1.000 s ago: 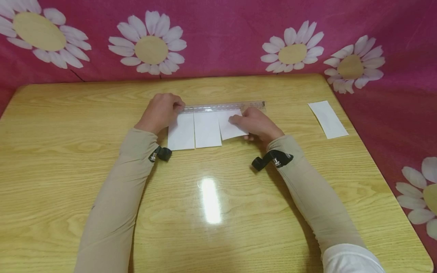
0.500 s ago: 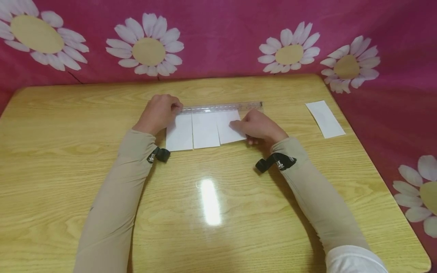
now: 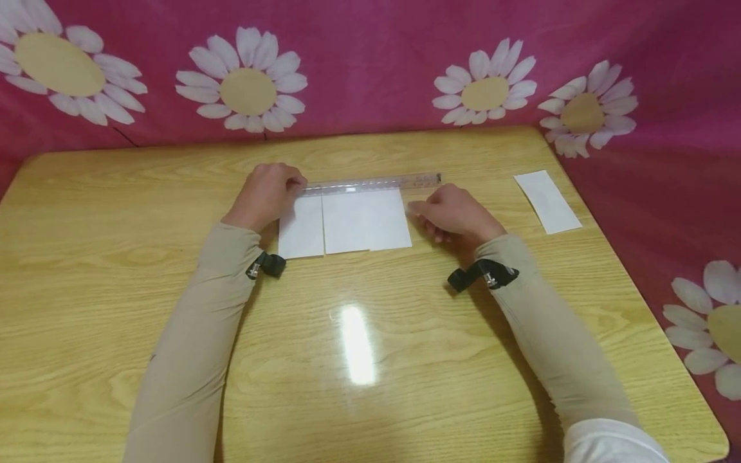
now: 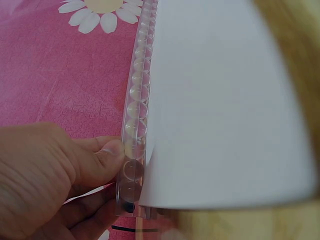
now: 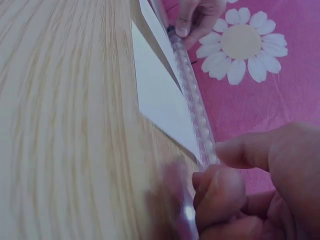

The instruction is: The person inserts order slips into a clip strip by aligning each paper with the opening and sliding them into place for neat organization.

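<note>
Three white paper cards lie side by side in the head view: a left card (image 3: 301,231), a middle card (image 3: 346,224) and a right card (image 3: 389,220). Along their far edge runs a clear plastic strip (image 3: 370,185), marked by a row of round shapes in the left wrist view. My left hand (image 3: 263,196) pinches the strip's left end between thumb and fingers. Just right of the right card is my right hand (image 3: 454,212), its fingers loosely curled and holding nothing. In the right wrist view its thumb and forefinger are close to the strip's near end.
A single white card (image 3: 548,202) lies apart near the right edge of the wood-grain table (image 3: 405,334). Behind and to the right hangs a pink cloth (image 3: 370,71) with large white flowers. Light glares on the tabletop (image 3: 357,344) in front of the cards.
The right card has come down flat and straight beside the middle card. My right hand has let go of it and moved right. My left hand keeps its pinch on the strip.
</note>
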The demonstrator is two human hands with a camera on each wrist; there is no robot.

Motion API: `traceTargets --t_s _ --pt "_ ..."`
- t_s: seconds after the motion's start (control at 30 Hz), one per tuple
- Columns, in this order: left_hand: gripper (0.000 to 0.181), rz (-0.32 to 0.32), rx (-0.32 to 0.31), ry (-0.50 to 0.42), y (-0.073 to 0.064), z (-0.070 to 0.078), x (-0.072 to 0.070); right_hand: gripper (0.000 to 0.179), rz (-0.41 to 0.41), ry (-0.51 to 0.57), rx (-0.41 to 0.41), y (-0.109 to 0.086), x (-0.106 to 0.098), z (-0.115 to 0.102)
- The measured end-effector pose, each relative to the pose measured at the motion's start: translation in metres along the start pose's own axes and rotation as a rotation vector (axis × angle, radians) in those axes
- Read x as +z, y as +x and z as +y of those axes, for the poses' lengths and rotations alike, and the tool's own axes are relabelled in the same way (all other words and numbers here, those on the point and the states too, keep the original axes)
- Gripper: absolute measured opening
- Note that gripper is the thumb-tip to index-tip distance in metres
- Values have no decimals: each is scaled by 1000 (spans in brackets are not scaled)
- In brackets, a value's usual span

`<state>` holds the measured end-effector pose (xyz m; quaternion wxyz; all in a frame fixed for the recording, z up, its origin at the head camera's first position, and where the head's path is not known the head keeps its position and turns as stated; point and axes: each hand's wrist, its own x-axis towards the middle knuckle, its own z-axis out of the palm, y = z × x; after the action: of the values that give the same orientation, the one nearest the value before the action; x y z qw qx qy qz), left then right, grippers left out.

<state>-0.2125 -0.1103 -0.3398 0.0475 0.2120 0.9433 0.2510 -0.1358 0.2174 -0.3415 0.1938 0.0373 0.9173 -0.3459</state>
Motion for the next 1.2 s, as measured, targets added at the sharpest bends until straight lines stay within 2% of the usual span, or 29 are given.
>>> traceTargets --t_s 0.4,0.87,1.2 --pt "26 -3 -3 3 0 -1 1 51 171 36 30 -11 -26 19" --pt "26 7 7 4 -1 -2 1 53 347 -83 28 -16 -59 44" --pt "27 15 15 0 1 -3 3 51 463 -135 43 -14 -74 63"
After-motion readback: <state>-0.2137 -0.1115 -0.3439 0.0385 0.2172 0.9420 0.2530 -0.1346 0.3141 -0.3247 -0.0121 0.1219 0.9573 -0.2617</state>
